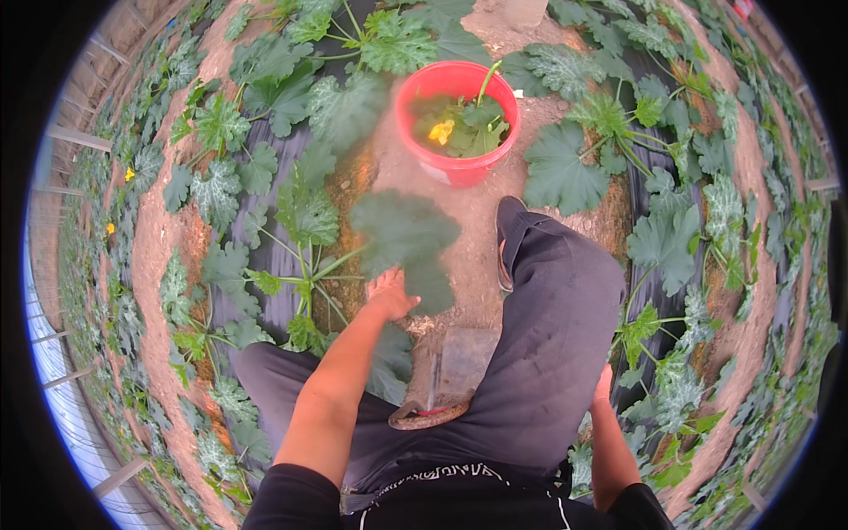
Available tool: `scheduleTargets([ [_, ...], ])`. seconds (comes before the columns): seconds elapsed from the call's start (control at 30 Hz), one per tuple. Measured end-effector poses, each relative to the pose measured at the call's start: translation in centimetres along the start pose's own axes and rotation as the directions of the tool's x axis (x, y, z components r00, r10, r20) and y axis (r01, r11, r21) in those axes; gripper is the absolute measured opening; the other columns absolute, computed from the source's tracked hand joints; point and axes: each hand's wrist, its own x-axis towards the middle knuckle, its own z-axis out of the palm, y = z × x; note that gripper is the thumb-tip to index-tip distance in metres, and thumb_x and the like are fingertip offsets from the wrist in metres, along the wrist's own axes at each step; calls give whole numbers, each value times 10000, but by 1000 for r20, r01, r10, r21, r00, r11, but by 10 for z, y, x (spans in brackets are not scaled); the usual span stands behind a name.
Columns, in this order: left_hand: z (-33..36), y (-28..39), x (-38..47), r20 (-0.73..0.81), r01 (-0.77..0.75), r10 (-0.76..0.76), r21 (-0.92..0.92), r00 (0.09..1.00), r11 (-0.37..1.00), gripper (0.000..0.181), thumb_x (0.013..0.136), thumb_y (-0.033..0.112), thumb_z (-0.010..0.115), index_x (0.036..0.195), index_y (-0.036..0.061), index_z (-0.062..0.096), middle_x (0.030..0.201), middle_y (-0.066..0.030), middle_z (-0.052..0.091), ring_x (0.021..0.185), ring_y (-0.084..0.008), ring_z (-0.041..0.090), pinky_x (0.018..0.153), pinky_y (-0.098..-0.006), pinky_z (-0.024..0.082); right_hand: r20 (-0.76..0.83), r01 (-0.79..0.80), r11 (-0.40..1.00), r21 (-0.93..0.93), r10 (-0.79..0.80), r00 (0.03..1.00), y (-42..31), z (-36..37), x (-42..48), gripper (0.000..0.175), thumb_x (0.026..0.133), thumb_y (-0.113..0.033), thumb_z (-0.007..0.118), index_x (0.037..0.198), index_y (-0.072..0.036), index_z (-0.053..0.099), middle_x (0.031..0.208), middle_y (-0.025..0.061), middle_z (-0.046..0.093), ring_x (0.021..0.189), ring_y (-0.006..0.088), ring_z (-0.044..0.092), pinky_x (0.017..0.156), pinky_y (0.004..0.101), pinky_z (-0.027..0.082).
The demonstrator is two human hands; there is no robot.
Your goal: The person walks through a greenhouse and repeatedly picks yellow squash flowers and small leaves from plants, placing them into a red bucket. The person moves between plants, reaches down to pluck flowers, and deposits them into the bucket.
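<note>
My left hand reaches palm down among squash leaves, fingers apart and thumb out. It is at the near edge of a broad, blurred squash leaf, whose stalk runs left to a squash plant. Whether the fingers touch the leaf is hard to tell. My right hand is beside my right thigh, mostly hidden behind the trouser leg. Ahead on the soil path stands a red plastic bucket with cut leaves, a green stalk and a yellow squash flower inside.
Rows of squash plants grow through black plastic mulch on both sides. My dark shoe is on the path. A grey flat slab and a curved brown object lie between my legs.
</note>
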Motion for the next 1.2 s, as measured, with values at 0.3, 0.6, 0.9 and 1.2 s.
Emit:
scheduleTargets([
  [0.3, -59, -98, -8, -312, -84, -43, -382, 949, 920, 863, 979, 448, 660, 1629, -9, 322, 1702, -260, 256, 1574, -397, 273, 1289, -448, 250, 48, 111, 974, 199, -123, 991, -46, 22, -25, 199, 985, -107, 677, 1052, 64, 753, 837, 123, 778, 704, 155, 740, 666, 336, 581],
  [0.6, -77, -121, -37, -294, -75, -140, -615, 945, 785, 808, 960, 309, 681, 1599, -64, 356, 1646, -258, 385, 1545, -360, 356, 1262, -414, 298, 41, -31, 958, 284, 21, 999, -26, 16, -16, 190, 972, -118, 692, 1029, 47, 766, 782, 107, 765, 662, 147, 707, 646, 328, 566],
  [0.9, -69, -93, -69, -131, 43, -306, -863, 943, 503, 842, 985, 320, 714, 1635, -28, 306, 1653, -228, 406, 1526, -413, 374, 1238, -463, 321, 65, -45, 930, 365, 23, 998, -1, 17, 9, 162, 975, -101, 699, 1020, 43, 757, 822, 89, 771, 657, 121, 685, 641, 306, 561],
  [1.2, -61, -84, -90, -148, -15, -301, -915, 942, 403, 842, 996, 301, 703, 1619, -76, 280, 1661, -263, 363, 1552, -368, 341, 1276, -442, 277, 132, 15, 980, 196, -42, 990, -13, -17, 30, 159, 951, -109, 707, 1002, 34, 755, 843, 132, 779, 736, 173, 730, 713, 330, 579],
])
